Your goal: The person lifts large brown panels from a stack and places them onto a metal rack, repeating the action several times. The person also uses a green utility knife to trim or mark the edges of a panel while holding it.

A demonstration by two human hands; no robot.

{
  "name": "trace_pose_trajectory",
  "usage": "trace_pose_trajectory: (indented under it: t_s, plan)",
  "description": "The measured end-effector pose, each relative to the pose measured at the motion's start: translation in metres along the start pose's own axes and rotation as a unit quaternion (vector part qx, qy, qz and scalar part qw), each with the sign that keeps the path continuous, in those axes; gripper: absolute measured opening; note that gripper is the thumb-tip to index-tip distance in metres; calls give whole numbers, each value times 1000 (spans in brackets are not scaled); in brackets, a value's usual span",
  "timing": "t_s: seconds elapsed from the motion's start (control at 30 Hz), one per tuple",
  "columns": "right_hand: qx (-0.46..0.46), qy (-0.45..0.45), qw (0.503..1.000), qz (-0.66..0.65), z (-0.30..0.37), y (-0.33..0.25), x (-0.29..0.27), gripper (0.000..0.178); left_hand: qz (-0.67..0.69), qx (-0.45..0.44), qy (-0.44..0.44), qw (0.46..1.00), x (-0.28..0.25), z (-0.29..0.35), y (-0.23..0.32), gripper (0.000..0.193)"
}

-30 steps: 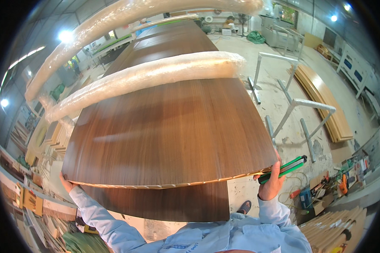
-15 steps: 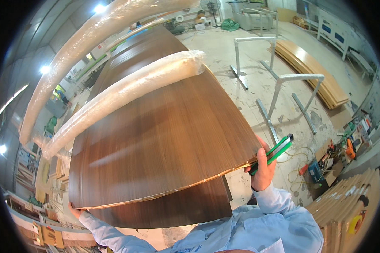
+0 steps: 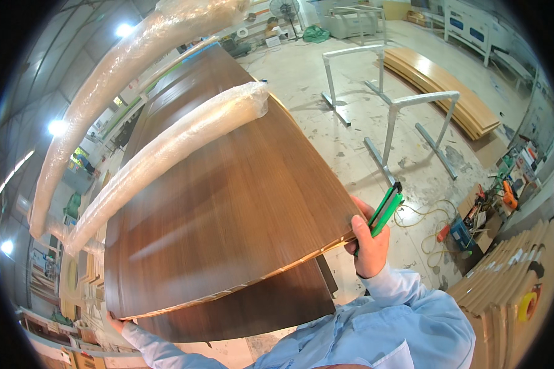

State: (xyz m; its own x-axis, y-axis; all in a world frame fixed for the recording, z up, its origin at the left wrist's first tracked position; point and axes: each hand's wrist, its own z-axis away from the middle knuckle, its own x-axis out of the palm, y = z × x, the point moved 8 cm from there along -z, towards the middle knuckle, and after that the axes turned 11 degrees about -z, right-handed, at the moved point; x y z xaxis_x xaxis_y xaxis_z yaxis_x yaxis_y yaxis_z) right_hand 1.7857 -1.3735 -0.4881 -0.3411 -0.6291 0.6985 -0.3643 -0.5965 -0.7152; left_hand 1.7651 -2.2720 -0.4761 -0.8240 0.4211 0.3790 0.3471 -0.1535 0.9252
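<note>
A large dark-brown wood-grain panel (image 3: 246,203) spans the view, its near end between my two hands. My left hand (image 3: 115,323) is closed on its near left corner, fingers mostly hidden by the board. At the near right corner my right hand (image 3: 370,246) grips the panel, thumb on top, and also holds a green utility knife (image 3: 386,212) that points up and away. The near edge shows a pale core with light marks along it. Below it lies a second dark-brown panel (image 3: 240,310).
Two plastic-wrapped bars (image 3: 172,157) cross above the panel. Metal trestles (image 3: 391,114) stand to the right, with stacked light boards (image 3: 443,89) beyond. Tools and a hose (image 3: 461,237) lie on the right floor. Leaning boards (image 3: 508,283) are near right.
My right hand and the panel's right corner have shifted left in view, and the knife is tilted more upright. The surroundings have shifted too. Both hands keep their hold.
</note>
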Motion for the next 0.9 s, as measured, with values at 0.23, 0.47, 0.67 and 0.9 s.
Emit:
trace_pose_trajectory:
  t_s: [0.23, 0.47, 0.67, 0.9]
  plan:
    - [-23, 47, 998, 23, 4, -28, -14, 43, -30, -35, -11, 999, 53, 13, -2, 50]
    - [-75, 125, 989, 8, -38, -98, -96, 40, -58, -83, -104, 989, 101, 80, -53, 38]
    - [-108, 212, 971, -6, -99, -176, -207, 29, -85, -128, -170, 973, 188, 233, -76, 44]
    - [-121, 262, 957, 22, -187, -286, -381, 25, -90, -72, -300, 947, 268, 445, -78, 60]
